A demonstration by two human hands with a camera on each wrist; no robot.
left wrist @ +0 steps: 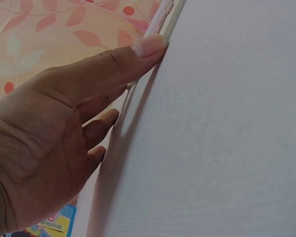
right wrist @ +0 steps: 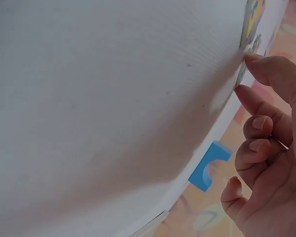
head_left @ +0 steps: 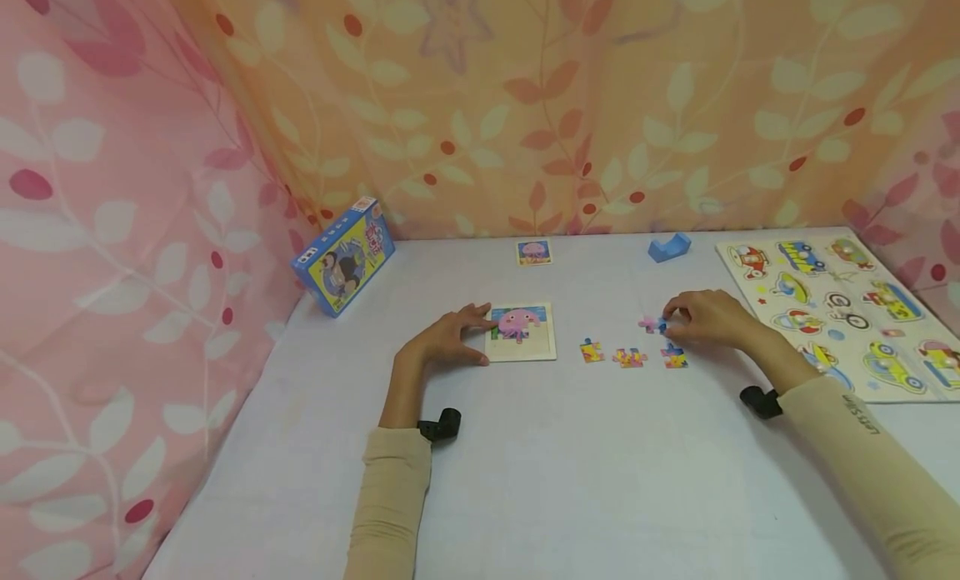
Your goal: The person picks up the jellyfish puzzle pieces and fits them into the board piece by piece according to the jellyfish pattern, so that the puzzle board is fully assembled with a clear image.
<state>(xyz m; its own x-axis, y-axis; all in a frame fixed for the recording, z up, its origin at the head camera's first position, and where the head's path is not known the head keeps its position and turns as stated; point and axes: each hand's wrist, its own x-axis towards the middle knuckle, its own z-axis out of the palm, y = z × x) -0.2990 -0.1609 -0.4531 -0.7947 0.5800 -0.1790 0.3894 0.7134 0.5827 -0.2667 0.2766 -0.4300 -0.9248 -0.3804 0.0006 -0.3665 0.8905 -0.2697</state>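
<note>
My left hand rests at the left side of a small square puzzle board, its thumb by the near left corner and its fingers along the left edge. The board bears a partly filled pink octopus picture. In the left wrist view the thumb lies straight against the board's edge. Farther right, my right hand pinches a small pink-and-blue puzzle piece between thumb and index finger, low at the table. Loose jigsaw pieces lie nearby: a yellow one, a pink-and-yellow one and a blue-and-yellow one.
An octopus picture card lies behind the board. A blue notched block stands at the back right. At the right lies a large vehicle puzzle board. A blue-and-yellow box stands at the back left, near the curtain.
</note>
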